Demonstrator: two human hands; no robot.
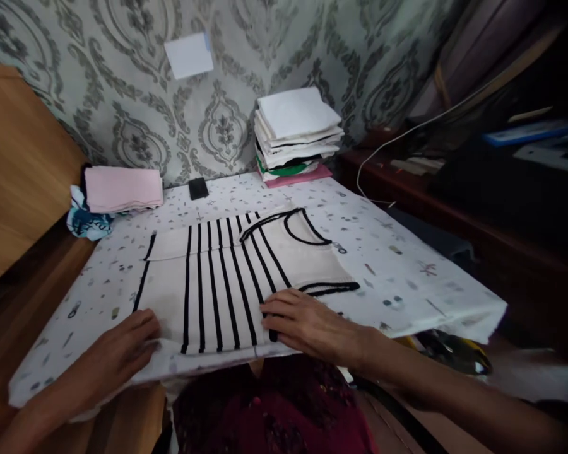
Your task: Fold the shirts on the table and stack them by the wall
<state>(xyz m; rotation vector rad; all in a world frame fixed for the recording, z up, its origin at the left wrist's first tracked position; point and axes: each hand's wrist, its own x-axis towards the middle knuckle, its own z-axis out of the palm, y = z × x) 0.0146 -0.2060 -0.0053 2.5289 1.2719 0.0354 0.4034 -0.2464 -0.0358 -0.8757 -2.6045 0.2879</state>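
Note:
A white sleeveless knit top with black stripes and black trim lies on the table, its neckline to the right. Its far side is folded over lengthwise. My left hand is at the near corner of the hem, with fingers curled closed on the fabric. Farther right, my right hand has its fingers bent together over the near edge, below the armhole; its thumb is mostly hidden.
The table has a white patterned cover. At the back stand a tall stack of folded clothes, a black phone-like object and folded pink cloth. A wooden panel rises left; a white cable hangs right.

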